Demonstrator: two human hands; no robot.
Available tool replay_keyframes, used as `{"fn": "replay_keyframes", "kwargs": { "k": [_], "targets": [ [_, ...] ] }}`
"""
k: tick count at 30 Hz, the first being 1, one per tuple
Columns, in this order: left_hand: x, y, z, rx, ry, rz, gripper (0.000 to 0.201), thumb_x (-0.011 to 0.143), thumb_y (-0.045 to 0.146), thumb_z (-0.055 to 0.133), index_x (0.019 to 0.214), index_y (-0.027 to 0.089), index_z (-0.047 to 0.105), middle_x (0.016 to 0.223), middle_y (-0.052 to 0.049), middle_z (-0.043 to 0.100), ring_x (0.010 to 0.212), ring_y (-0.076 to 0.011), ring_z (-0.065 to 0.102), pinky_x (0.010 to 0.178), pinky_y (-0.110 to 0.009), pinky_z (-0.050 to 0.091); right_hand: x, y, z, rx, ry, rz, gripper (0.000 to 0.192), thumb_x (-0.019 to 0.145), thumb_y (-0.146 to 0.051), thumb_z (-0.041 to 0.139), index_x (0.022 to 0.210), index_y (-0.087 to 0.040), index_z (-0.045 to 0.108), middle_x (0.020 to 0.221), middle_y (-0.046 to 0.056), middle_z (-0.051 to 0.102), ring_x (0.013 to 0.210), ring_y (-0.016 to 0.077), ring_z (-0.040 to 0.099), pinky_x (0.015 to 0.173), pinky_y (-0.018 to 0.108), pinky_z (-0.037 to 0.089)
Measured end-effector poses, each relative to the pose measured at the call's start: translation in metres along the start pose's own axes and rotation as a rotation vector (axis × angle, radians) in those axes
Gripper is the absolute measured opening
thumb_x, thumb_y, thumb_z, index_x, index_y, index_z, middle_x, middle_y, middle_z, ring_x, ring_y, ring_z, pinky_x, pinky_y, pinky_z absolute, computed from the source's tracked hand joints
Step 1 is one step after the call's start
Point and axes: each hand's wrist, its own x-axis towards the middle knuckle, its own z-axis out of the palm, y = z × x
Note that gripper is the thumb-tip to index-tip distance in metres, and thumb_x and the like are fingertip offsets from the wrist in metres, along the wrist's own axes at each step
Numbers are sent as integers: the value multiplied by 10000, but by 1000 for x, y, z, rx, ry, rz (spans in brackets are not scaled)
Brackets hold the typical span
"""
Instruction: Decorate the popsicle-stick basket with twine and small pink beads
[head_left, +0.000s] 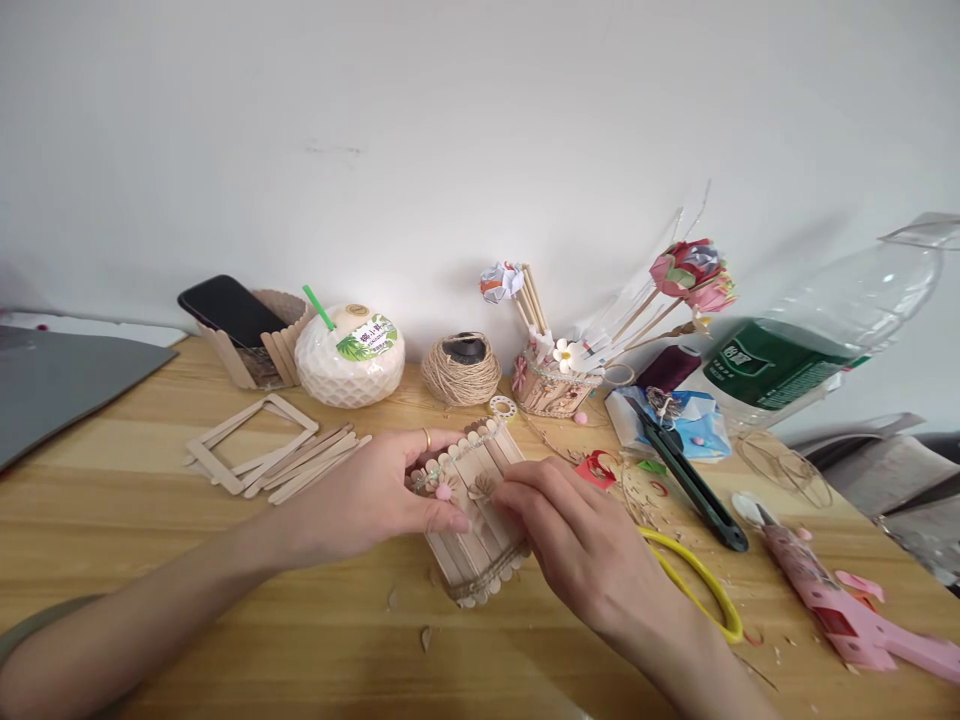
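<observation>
A small box made of popsicle sticks (472,545) is tilted in front of me, with twine and scalloped stick ends along its edges. My left hand (367,495) grips it from the left, thumb on the front face and fingers behind. A pink pom-pom (444,492) and beads decorate its left edge. On the front face sits a small brownish flower (481,487). The curled fingers of my right hand (574,535) pinch at the flower's right edge; the thumb is mostly hidden.
Loose popsicle sticks (315,465) and stick frames (251,450) lie left. Behind stand a phone (232,310) in a holder, a coconut (349,370), twine (461,372) and a decorated pot (555,388). Rightward are a utility knife (694,480), yellow-handled tool (697,570), glue gun (832,600) and bottle (787,355).
</observation>
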Motion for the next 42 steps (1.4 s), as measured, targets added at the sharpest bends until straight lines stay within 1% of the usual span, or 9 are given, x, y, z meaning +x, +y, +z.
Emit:
{"fn": "replay_keyframes", "kwargs": {
  "k": [8, 12, 19, 23, 26, 31, 34, 38, 42],
  "targets": [
    [1, 2, 0, 27, 7, -2, 478, 656, 345, 718, 1112, 277, 594, 737, 44, 589, 687, -158, 545, 676, -261, 462, 1, 0, -2, -59, 0, 6, 375, 960, -152, 200, 919, -110, 570, 841, 100, 613, 721, 164, 548, 594, 275, 461],
    [1, 3, 0, 34, 2, 15, 435, 652, 339, 719, 1069, 267, 618, 758, 34, 597, 748, -175, 552, 698, -265, 464, 1, -2, -2, -41, -2, 4, 351, 953, -135, 220, 919, -108, 568, 829, 92, 609, 710, 156, 535, 599, 273, 454],
    [0, 3, 1, 21, 11, 23, 450, 651, 319, 719, 1086, 274, 616, 757, 42, 614, 706, -161, 555, 679, -252, 466, -2, 2, 3, 10, 33, -20, 255, 931, -107, 307, 927, -118, 562, 845, 79, 611, 706, 147, 512, 594, 262, 435],
    [0, 3, 1, 3, 6, 19, 452, 656, 294, 718, 1096, 289, 612, 727, 55, 602, 691, -150, 551, 670, -238, 458, -2, 3, 5, 22, 45, -33, 252, 927, -98, 307, 928, -121, 558, 849, 74, 613, 690, 145, 503, 575, 260, 423],
    [0, 3, 1, -6, -4, 21, 438, 665, 280, 712, 1091, 295, 615, 758, 57, 610, 689, -141, 552, 674, -233, 456, -2, 3, 4, 15, 36, -42, 253, 930, -105, 305, 946, -118, 557, 867, 77, 619, 699, 151, 513, 578, 268, 428],
    [0, 2, 0, 4, 3, 22, 460, 667, 317, 711, 1113, 289, 600, 767, 40, 628, 756, -181, 579, 714, -270, 469, -5, 5, 3, -1, 80, -35, 246, 920, -92, 319, 1013, -112, 546, 903, 90, 610, 746, 153, 539, 604, 263, 449],
    [0, 0, -1, 20, 20, 29, 461, 665, 338, 714, 1109, 286, 601, 767, 36, 627, 791, -197, 589, 734, -286, 472, -6, 4, 3, -15, 161, 11, 202, 887, -70, 401, 1032, -121, 533, 910, 85, 595, 766, 144, 548, 629, 252, 458],
    [0, 1, 0, 32, 27, 51, 475, 676, 345, 707, 1131, 280, 587, 782, 33, 630, 840, -204, 595, 756, -288, 474, -6, -4, 6, 11, 266, 127, 112, 831, -79, 526, 913, -153, 542, 826, 49, 579, 726, 132, 549, 609, 244, 458],
    [-1, 4, 2, 42, 64, 50, 537, 679, 313, 699, 1189, 241, 545, 864, 15, 670, 862, -207, 604, 754, -288, 489, -7, -16, 13, 60, 302, 229, 91, 793, -104, 584, 833, -174, 542, 755, 22, 564, 665, 120, 534, 569, 240, 446]
  ]
}}
